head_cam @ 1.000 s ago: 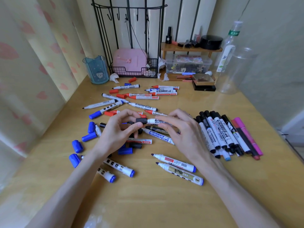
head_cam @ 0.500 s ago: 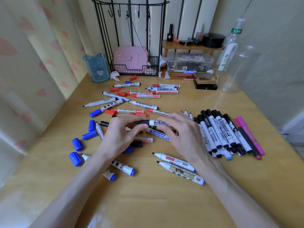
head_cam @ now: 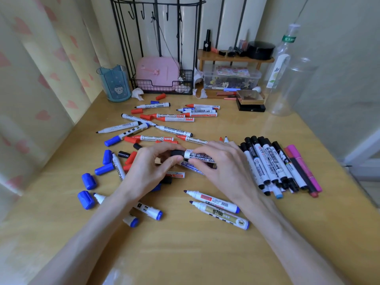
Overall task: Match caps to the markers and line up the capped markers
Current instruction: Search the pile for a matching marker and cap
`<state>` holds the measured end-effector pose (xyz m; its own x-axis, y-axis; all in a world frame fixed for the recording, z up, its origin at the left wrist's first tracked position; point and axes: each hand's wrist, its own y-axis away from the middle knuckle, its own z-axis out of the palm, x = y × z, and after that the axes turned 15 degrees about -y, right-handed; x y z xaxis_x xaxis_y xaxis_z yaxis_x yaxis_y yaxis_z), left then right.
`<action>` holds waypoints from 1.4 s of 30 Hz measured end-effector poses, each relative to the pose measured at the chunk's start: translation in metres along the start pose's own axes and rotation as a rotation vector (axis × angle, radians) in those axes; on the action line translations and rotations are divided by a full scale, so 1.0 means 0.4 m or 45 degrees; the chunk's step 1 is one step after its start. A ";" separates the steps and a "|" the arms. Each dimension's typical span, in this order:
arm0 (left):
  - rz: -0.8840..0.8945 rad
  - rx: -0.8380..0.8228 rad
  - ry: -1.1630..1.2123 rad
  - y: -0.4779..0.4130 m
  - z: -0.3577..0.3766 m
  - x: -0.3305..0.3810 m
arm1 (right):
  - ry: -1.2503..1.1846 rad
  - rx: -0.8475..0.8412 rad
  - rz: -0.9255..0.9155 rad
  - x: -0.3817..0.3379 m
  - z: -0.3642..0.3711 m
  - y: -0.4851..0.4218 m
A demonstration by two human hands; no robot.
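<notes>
Capping step: a black cap [head_cam: 177, 153] pinched in the left hand [head_cam: 152, 167] is pressed onto the marker [head_cam: 200, 156] gripped in the right hand [head_cam: 224, 169]; transfer to the capped row [head_cam: 271, 165] just right of that hand is judged next.

The marker [head_cam: 200, 156] between my fingers [head_cam: 171, 161] has a white barrel with black lettering and a black cap [head_cam: 177, 153]. The worktop [head_cam: 195, 254] is honey-yellow wood. The loose blue caps [head_cam: 88, 181] at my left are a bright royal shade, and the red caps [head_cam: 136, 111] farther back are orange-red. The row of markers [head_cam: 265, 161] at my right is white with black caps, and a magenta marker [head_cam: 304, 167] closes it. The cup [head_cam: 115, 85] is translucent blue with a pale cat face. The curtain [head_cam: 41, 68] is pale yellow with pink hearts.
</notes>
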<state>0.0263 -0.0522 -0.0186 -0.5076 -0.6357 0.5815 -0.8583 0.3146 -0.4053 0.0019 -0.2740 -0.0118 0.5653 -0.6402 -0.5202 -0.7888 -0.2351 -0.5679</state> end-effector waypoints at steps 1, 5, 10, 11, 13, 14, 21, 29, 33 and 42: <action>0.017 -0.004 -0.003 -0.001 0.006 0.005 | 0.004 -0.009 0.017 -0.003 -0.002 -0.001; 0.062 -0.039 0.021 -0.010 0.023 0.023 | 0.023 0.013 0.115 -0.011 -0.021 -0.001; 0.083 -0.037 -0.001 -0.023 0.032 0.045 | 0.089 0.152 0.450 0.028 -0.123 0.011; 0.092 -0.042 -0.003 -0.027 0.036 0.054 | 0.106 0.200 0.518 0.044 -0.150 0.016; 0.127 -0.056 0.007 -0.040 0.049 0.081 | 0.150 0.278 0.643 0.075 -0.199 0.028; 0.149 -0.067 0.017 -0.048 0.058 0.098 | 0.176 0.300 0.705 0.088 -0.220 0.036; 0.227 -0.174 0.094 -0.106 0.157 0.195 | 0.276 0.434 0.993 0.167 -0.313 0.089; 0.217 -0.212 0.071 -0.126 0.207 0.222 | 0.164 0.432 1.050 0.198 -0.309 0.105; 0.207 -0.227 0.074 -0.120 0.206 0.217 | 0.154 0.458 1.049 0.206 -0.314 0.107; 0.163 -0.194 0.038 -0.103 0.153 0.187 | 0.125 0.461 0.841 0.185 -0.296 0.085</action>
<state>0.0283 -0.1559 -0.0014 -0.6136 -0.5634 0.5533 -0.7867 0.4960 -0.3675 -0.0116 -0.4159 0.0058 -0.0342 -0.6309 -0.7751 -0.8179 0.4634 -0.3411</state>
